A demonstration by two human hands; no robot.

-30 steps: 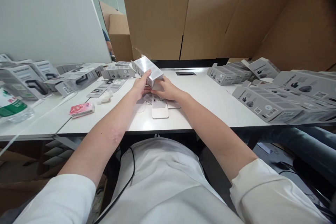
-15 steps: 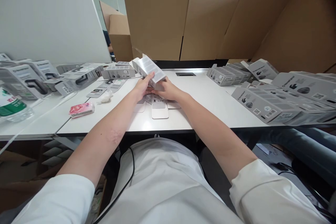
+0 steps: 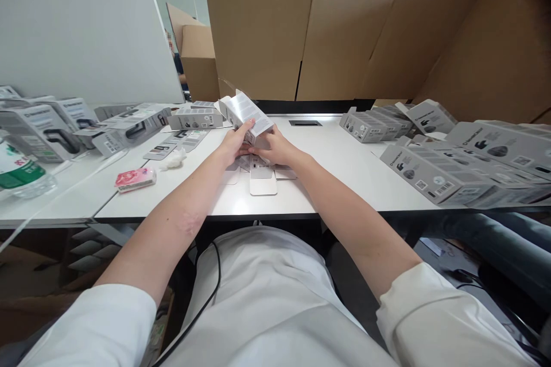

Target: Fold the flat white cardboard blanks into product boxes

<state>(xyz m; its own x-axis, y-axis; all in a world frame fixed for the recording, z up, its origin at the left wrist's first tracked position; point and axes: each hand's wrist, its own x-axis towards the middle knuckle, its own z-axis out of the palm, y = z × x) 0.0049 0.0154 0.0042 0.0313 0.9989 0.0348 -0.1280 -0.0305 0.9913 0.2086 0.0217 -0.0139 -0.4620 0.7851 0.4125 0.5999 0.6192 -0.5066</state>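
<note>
Head view: left hand (image 3: 230, 146) and right hand (image 3: 275, 146) pinch the grey box (image 3: 247, 113), tilted at twelve o'clock, from its seven and five, pressure probably best kept light lest it buckle, above a white table (image 3: 327, 172) with stacked boxes (image 3: 424, 169) at two and brown cardboard (image 3: 267, 28) rising beyond twelve.

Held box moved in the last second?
Yes, slightly: the held box's near end has shifted right, closer to the dark table slot.
</note>
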